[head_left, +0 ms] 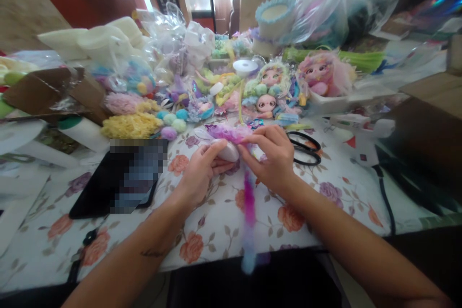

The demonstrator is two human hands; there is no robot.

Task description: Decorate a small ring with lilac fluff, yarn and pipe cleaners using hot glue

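Note:
My left hand is closed round a smooth, pale, rounded piece, its thumb on top. Right beside it, my right hand pinches a fluffy pink-purple strand against that piece. A fuzzy strip, magenta fading to pale blue, hangs below my hands and past the table's front edge. Whether it is one with the strand above is hidden by my fingers. Black-handled scissors lie just right of my right hand, their blades mostly out of sight.
A black tablet lies at left on the flowered tablecloth. A glue gun and its cable are at right. Behind are yellow fluffy yarn, pompoms, doll heads, a white spool and plastic bags.

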